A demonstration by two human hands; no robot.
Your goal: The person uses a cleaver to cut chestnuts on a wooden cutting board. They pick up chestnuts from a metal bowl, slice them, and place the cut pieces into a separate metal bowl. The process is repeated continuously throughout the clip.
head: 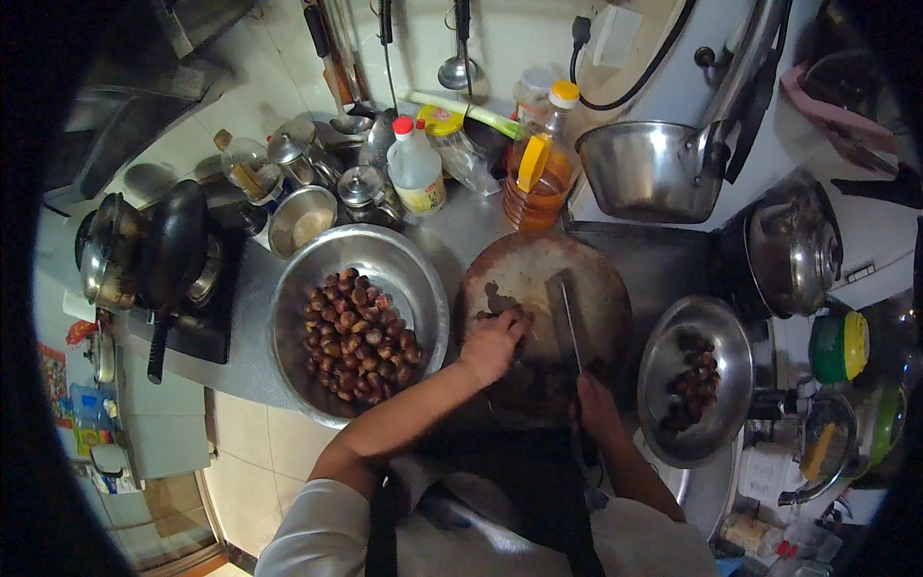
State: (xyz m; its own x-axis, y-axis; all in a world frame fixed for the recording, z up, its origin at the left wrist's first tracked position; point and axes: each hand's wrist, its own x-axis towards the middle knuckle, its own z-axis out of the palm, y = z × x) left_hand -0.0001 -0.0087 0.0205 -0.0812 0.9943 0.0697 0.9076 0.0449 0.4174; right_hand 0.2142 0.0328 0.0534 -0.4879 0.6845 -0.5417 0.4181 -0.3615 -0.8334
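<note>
My right hand (597, 407) grips the handle of a cleaver (567, 314), its blade upright over the right half of a round wooden chopping board (584, 260). On the board's left half, my left hand (492, 348) has its fingers bent down beside dark scraps (499, 297); whether anything is pinched under them is hidden. To the left, a large steel basin (414, 263) holds many brown chestnuts (360, 339). A smaller steel basin (670, 335) on the right contains several darker chestnuts (698, 386), partly in shadow.
Behind the board stand an oil bottle (537, 191), a red-capped plastic bottle (416, 173), and a steel pot (649, 169). A small steel bowl (306, 220) sits behind the large basin. A black wok (171, 241) rests at the stove on the left. A faucet (822, 483) is at right.
</note>
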